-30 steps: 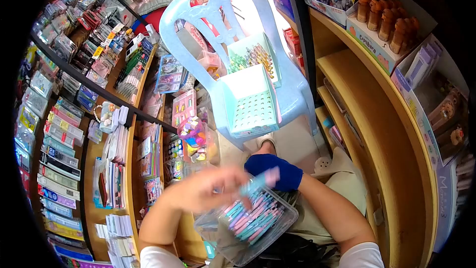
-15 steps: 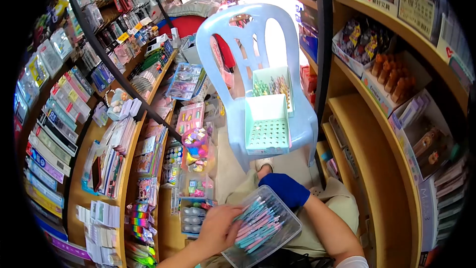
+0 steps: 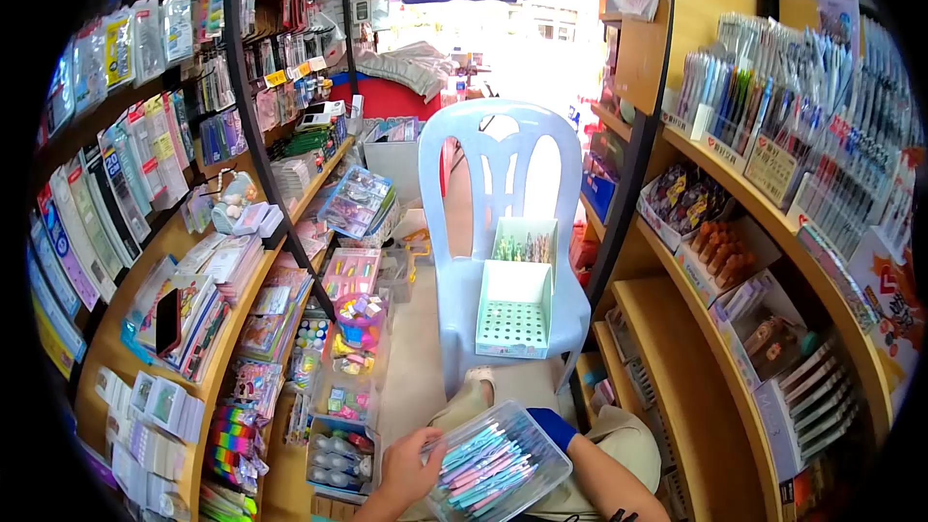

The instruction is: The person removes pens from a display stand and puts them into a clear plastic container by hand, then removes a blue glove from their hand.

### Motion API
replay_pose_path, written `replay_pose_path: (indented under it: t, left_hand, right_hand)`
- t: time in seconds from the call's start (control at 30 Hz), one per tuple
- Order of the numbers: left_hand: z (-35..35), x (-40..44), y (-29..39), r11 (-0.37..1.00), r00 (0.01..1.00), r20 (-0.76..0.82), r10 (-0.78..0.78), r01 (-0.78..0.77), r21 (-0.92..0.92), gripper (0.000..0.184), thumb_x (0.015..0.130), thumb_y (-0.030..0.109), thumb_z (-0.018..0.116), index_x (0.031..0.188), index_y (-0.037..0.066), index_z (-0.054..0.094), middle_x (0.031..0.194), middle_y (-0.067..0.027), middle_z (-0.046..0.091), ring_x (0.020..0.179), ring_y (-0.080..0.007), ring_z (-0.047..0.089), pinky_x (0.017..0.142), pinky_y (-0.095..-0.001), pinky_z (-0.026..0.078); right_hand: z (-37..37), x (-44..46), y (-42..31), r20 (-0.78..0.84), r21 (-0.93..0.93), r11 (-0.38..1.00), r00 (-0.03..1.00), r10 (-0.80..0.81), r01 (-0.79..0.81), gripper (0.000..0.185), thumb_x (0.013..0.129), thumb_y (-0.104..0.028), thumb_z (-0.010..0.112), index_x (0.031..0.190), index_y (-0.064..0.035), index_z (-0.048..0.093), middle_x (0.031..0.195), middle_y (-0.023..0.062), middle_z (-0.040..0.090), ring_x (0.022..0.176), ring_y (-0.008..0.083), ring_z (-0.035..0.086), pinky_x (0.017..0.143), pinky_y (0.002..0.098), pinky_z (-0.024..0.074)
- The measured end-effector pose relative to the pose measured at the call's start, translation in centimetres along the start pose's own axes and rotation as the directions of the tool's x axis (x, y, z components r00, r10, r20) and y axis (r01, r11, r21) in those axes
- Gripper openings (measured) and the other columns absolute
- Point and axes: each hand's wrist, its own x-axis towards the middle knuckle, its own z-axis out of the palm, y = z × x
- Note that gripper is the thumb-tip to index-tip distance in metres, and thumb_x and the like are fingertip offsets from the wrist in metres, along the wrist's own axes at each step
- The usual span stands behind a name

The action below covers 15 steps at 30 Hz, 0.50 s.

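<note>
A clear plastic box [image 3: 556, 473] of pastel pens [image 3: 488, 464], in blue, pink and white, is tilted low in front of me. My left hand [image 3: 414, 469] is closed on the box's left rim. At the right, my forearm reaches up to blue fabric [image 3: 553, 427] at the box's far right corner; whatever my right hand does there is hidden by the fabric and box. On a light blue plastic chair [image 3: 454, 302] ahead stand two mint-green bins. The nearer bin [image 3: 514, 314] has a perforated bottom with nothing in it, and the one behind [image 3: 527, 244] holds pens or pencils.
Shelves of stationery line both sides. At right, a rack of pens [image 3: 764, 101] stands above a box of brown figures [image 3: 720, 249]. At left are notebooks [image 3: 198, 314], a dark phone-like object [image 3: 168, 319] and floor-level tubs [image 3: 343, 406].
My view has tilted up, showing the umbrella outside and the pen rack. My left hand has moved from over the pens to the box's left rim.
</note>
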Motion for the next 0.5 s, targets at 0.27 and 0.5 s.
replay_pose_path:
  t: [0.27,0.5]
  left_hand:
    - [-2.2,-1.4,-0.6,0.999,0.997,0.06,-0.038,0.036,0.033,0.025,0.075,0.023,0.057,0.091,0.003,0.057,0.08,-0.0177,0.061,0.075,-0.0344,0.058,0.066,-0.04,0.045]
    - [-2.7,-1.3,-0.9,0.988,0.983,0.173,-0.063,0.037,0.152,0.029,0.076,0.028,0.056,0.092,0.005,0.058,0.078,-0.0172,0.061,0.073,-0.0344,0.058,0.065,-0.0406,0.045]
  right_hand:
    - [-0.4,-3.7,-2.2,-0.25,-0.194,0.979,0.968,0.011,-0.061,0.022,0.076,-0.021,0.055,0.091,-0.0063,0.058,0.082,0.0124,0.061,0.073,0.0222,0.058,0.065,0.0302,0.0452]
    - [0.0,-1.7,3.8,-0.38,0.586,0.81,0.89,0.253,0.019,0.018,0.072,-0.018,0.062,0.072,-0.0057,0.048,0.065,0.0094,0.055,0.061,0.0217,0.055,0.058,0.0314,0.0433]
